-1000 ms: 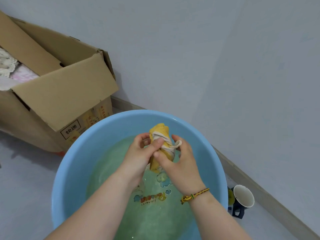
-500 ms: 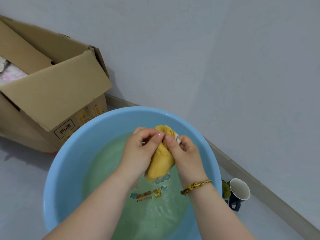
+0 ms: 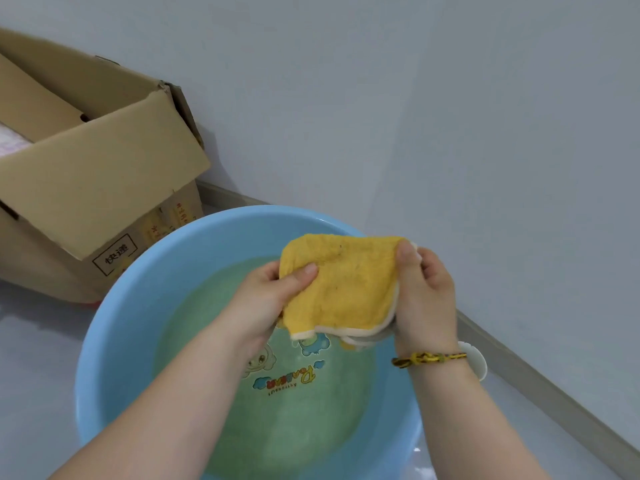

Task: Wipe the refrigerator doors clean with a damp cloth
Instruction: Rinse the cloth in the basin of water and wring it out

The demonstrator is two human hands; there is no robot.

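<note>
Mid-frame, left hand (image 3: pixel 268 299) and right hand (image 3: pixel 424 296) pinch opposite edges of the yellow terry cloth (image 3: pixel 341 289) above the round blue plastic basin (image 3: pixel 114 341).

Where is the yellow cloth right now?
Centre of the head view, the yellow cloth is held spread between left hand and right hand, above the blue basin.

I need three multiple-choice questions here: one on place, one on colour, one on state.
1. Where is the cardboard box relative to the basin? A) inside it B) left of it C) right of it
2. What colour is the cloth? A) yellow B) red C) black
3. How is the cloth? A) sunk in the basin B) balled up C) spread between left hand and right hand

1 B: box stands at the basin's left. 2 A: its face is yellow. 3 C: hands pinch it above the water.
</note>
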